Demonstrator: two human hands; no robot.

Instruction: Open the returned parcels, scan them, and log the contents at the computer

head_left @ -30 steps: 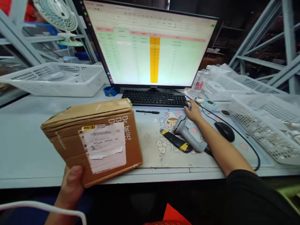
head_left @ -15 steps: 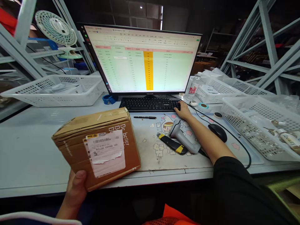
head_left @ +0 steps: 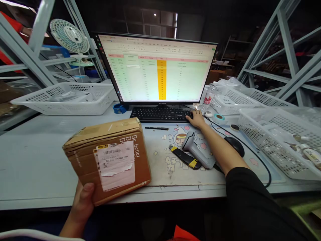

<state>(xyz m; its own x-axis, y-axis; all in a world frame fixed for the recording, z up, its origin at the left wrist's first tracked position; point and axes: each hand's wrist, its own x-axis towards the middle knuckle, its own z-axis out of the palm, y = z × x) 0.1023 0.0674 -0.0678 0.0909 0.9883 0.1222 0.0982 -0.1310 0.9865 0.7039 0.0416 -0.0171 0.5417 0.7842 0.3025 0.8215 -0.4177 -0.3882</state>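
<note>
A brown cardboard box [head_left: 120, 134] with a torn white shipping label [head_left: 115, 167] is tilted over the table's front edge. My left hand [head_left: 84, 197] grips its lower left corner, thumb on the labelled side; the other fingers are hidden behind the box. At the right end of a black keyboard [head_left: 157, 114], my right hand [head_left: 197, 118] rests on the number keys, fingers apart and holding nothing. Beneath my right forearm lie a grey barcode scanner [head_left: 198, 152] and a black and yellow utility knife [head_left: 184, 157]. A black pen [head_left: 156, 128] lies before the keyboard.
Behind the keyboard stands a monitor [head_left: 140, 83] showing a spreadsheet. White baskets flank it, one at left [head_left: 100, 100] and a larger one at right [head_left: 263, 144]. A mouse [head_left: 234, 146], a tape roll [head_left: 219, 117] and a plastic bottle [head_left: 209, 95] are on the right.
The view has shifted slightly, so everything sits a little lower and mostly further right. Both hands keep their places on the box and keyboard.
</note>
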